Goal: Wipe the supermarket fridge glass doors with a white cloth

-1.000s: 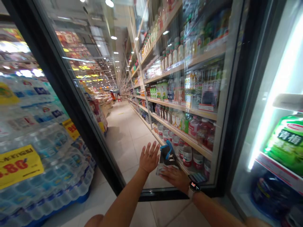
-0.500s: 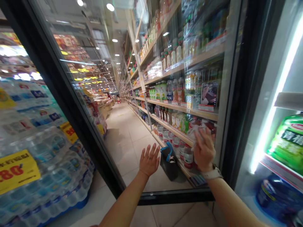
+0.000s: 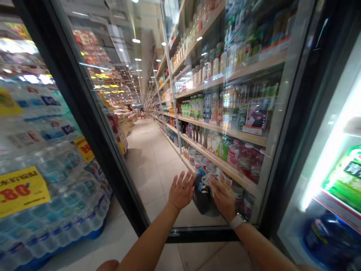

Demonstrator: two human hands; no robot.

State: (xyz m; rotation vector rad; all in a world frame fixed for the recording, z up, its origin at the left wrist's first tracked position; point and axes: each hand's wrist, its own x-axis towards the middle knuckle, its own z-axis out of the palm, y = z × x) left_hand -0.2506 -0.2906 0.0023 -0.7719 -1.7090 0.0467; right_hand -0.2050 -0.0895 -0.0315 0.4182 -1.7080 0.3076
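Observation:
In front of me is a glass door (image 3: 203,236) with a black frame. My left hand (image 3: 181,191) lies flat against the glass with its fingers spread, holding nothing. Just to its right, my right hand (image 3: 223,196), with a watch (image 3: 237,220) on the wrist, presses a crumpled white cloth (image 3: 216,175) to the pane. Part of the cloth is hidden under the fingers. Through the glass, a dark bag (image 3: 201,201) with blue handles shows on the floor between my hands.
Shelves of bottled drinks (image 3: 197,107) run along an aisle (image 3: 141,150) behind the glass. Shrink-wrapped water bottles (image 3: 56,210) are stacked at left, with a yellow price sign (image 3: 24,191). At right, a lit cooler holds a green-labelled bottle (image 3: 345,173) and a blue container (image 3: 327,235).
My right hand has slid left and slightly down across the glass with the cloth, coming closer to my left hand. The left hand stays flat in nearly the same place.

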